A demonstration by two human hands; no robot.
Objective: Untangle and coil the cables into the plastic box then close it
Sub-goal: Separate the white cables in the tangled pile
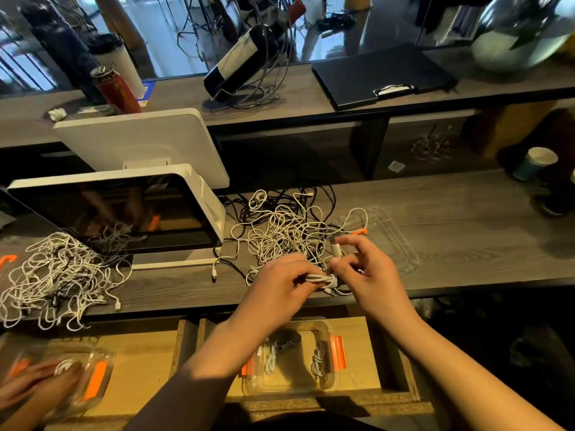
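My left hand grips a smooth white cable bundle, folded into a tight hank above the grey wood-grain counter. My right hand pinches its stiff plug end between thumb and fingertips. Below, the clear plastic box with orange latches sits open, holding three small coils.

Just beyond the hands, a tangled heap of white and black cables covers the grey wood-grain desk, blocking a straight reach forward. To their right, past the clear plastic lid with an orange clip, the desk lies bare. To their left, the white-framed dark screen walls off that side. Below them, the open clear plastic box is reachable from above between the forearms.
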